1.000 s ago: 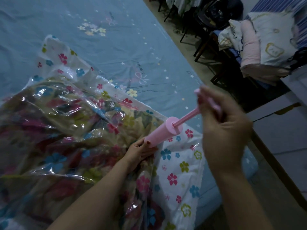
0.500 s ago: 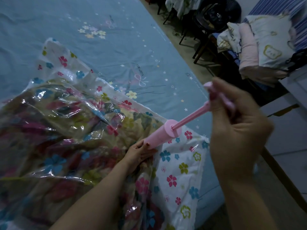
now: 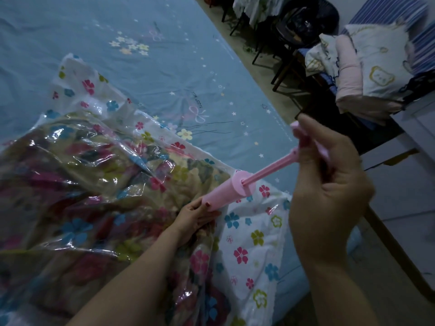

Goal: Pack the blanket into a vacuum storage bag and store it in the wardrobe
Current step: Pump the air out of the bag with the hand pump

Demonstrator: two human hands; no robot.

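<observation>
**Pumping air from the bag on the bed**

Head view. The bed (image 3: 164, 55) has a blue sheet with small stars and flowers. Its right edge runs slanting from the top middle down to the lower right. Past that edge is a strip of bare floor (image 3: 404, 243). Farther up past the same edge stand dark chairs (image 3: 294, 43) and a pile of folded bedding (image 3: 367, 67). The far part of the bed, above the bag, is flat sheet with nothing lying on it.

The vacuum storage bag (image 3: 249, 250) lies on the near part of the bed and reaches almost to the right edge. It is clear plastic with a white part covered in bright flowers. Inside it is the blanket (image 3: 98, 184), tan with big red and blue flowers. The plastic over the blanket is wrinkled and shiny.

A pink hand pump (image 3: 226, 191) stands tilted on the bag, near the bed's right edge. Its fat tube points down into the bag. Its thin rod is pulled out, up and to the right.

The left hand (image 3: 195, 217) comes in from the bottom, arm stretched over the bag. Its fingers curl round the low end of the pump tube and hold it. The right hand (image 3: 329, 196) is raised above the bed's right edge, back of the hand toward the camera. Its fingers are closed tight round the pump handle (image 3: 306, 137) at the top of the rod.
</observation>
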